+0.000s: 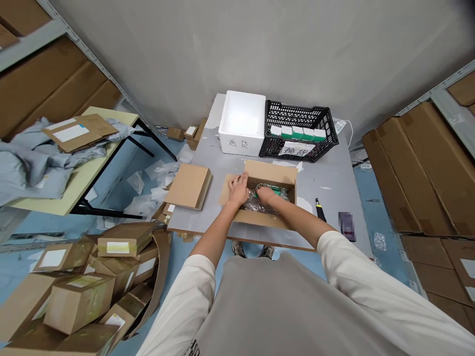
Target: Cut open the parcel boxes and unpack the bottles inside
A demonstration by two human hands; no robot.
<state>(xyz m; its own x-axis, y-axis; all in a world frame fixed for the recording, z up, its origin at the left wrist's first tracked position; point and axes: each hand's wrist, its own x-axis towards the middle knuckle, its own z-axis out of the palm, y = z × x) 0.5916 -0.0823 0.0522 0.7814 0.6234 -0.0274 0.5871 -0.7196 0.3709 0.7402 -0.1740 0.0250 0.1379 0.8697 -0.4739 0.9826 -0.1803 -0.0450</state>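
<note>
An open cardboard box point(265, 219) sits near the table's front edge, its flaps folded outward. My left hand point(239, 190) rests at the box's left edge with its fingers spread over the cardboard. Inside the box is clear bubble wrap point(256, 203), with something green point(275, 188) partly showing through it. My right hand point(266, 195) reaches into the box, fingers curled on the bubble wrap near the green item. My fingertips there are partly hidden.
Behind the box stand a white foam box point(239, 146) and a black crate point(315, 155) holding several green-and-white boxes. Flat cardboard point(189, 185) lies left. A utility knife point(320, 210) and a blurred dark object point(347, 226) lie right. Cartons point(79, 301) fill a bin at lower left.
</note>
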